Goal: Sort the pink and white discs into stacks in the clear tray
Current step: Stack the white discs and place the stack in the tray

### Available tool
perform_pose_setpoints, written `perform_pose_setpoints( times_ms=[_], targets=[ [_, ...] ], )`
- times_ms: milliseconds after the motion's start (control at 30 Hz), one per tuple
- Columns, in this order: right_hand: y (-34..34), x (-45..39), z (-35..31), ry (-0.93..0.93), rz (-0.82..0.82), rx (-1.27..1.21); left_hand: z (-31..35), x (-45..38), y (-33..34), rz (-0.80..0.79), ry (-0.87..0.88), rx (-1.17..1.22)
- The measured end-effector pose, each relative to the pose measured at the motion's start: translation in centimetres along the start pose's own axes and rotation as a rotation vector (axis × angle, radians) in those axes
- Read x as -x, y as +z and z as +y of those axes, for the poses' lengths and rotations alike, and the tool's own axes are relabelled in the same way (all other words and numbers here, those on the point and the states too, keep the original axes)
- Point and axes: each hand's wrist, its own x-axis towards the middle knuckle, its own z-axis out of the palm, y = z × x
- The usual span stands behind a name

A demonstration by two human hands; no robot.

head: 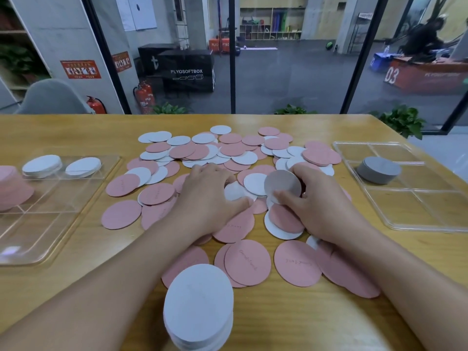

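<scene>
My right hand (319,206) pinches one tilted round grey-white disc (282,184) between thumb and fingers. My left hand (210,193) rests flat, fingers relaxed, on the scattered pink and white discs (228,148). The clear plastic tray (83,198) lies left, holding white stacks (41,165).

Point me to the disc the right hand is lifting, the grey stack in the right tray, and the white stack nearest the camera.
Lifted disc (283,184), head view, centre of its tilted face.
Grey stack (379,166), head view, top disc.
Near white stack (198,297), head view, top disc.
</scene>
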Motion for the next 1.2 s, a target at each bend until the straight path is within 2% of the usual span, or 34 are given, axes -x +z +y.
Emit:
perform_pose_setpoints(
  times_ms=[167, 267, 367, 467, 600, 833, 933, 1100, 1200],
  targets=[
    [0.0, 0.1, 0.0, -0.054, -0.01, -0.022, -0.7, 0.1, -0.8, 0.066, -0.055, 0.35],
    [-0.2, 0.1, -0.4, -0.085, -0.008, -0.036, -1.2, 0.1, -2.0, 0.139, -0.065, 0.456],
    [-0.4, 0.2, -0.6, -0.062, -0.025, -0.126, -1.4, 0.1, -2.9, 0.243, -0.07, 0.598],
    [-0.5, 0.1, -0.7, -0.035, -0.014, -0.197, -0.8, 0.4, -3.2, 0.252, -0.029, 0.817],
    [-0.9, 0.1, -0.7, 0.014, -0.05, -0.32, -0.2, 0.9, -2.1, 0.074, 0.085, 0.723],
    [-1.0, 0.2, -0.6, -0.01, -0.078, -0.234, 0.1, 0.8, -1.4, 0.06, 0.178, 0.717],
    [-0.9, 0.0, -0.2, -0.017, -0.065, -0.138, 0.4, 0.8, -1.6, -0.007, 0.216, 0.813],
    [-0.9, -0.2, 0.6, -0.035, -0.145, -0.184, 0.2, 0.2, -0.7, -0.112, 0.237, 0.81],
    [-1.0, -0.2, 0.5, -0.116, -0.158, -0.036, 0.3, -0.4, -0.2, -0.098, 0.275, 0.803]
  ],
)
